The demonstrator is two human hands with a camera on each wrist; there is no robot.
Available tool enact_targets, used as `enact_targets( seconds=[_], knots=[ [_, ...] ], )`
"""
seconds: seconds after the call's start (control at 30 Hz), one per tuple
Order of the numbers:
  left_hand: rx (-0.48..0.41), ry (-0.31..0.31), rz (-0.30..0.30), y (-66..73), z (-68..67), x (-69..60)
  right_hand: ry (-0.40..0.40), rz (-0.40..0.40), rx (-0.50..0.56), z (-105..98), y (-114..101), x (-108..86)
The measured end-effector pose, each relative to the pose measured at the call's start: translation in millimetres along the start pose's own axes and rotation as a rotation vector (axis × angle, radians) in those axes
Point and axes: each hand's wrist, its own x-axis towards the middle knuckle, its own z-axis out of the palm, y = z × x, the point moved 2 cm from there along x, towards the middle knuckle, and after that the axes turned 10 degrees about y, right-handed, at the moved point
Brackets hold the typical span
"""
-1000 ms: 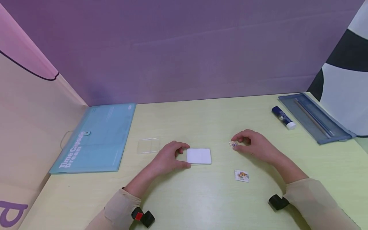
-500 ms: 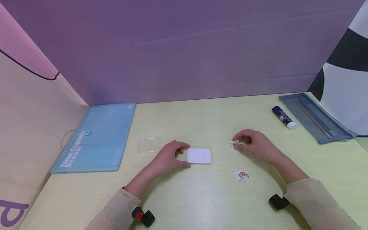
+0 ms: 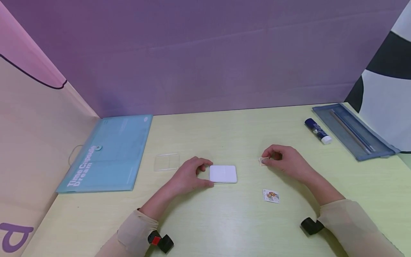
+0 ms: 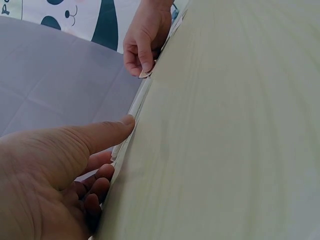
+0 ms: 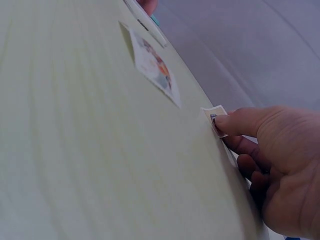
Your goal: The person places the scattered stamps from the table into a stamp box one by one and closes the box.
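A white rounded-corner card stack or case (image 3: 223, 174) lies flat mid-table. My left hand (image 3: 192, 175) holds its left edge, thumb at the near corner and index finger at the far one. In my right hand (image 3: 287, 162) a small stamp-like paper (image 3: 261, 162) is pinched between thumb and fingers; the right wrist view shows the thumb (image 5: 223, 121) over part of its picture (image 5: 214, 114). A second small picture paper (image 3: 271, 196) lies on the table nearer the body, its edges lifted a little in the right wrist view (image 5: 152, 64).
A clear plastic lid or tray (image 3: 166, 162) lies left of the white case. Farther left is a blue document folder (image 3: 109, 153). At the back right are a glue stick (image 3: 318, 131) and a blue mesh pouch (image 3: 354, 132) with long thin items inside.
My right hand has shifted slightly right with the small paper, and its thumb covers more of the picture. My left hand keeps its place at the white case.
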Motion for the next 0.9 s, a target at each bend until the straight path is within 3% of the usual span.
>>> enact_targets(
  seconds=[0.9],
  knots=[
    [-0.002, -0.004, 0.005, 0.5, -0.8, -1.0, -0.026, 0.057, 0.079, -0.3, 1.2, 0.7]
  ],
)
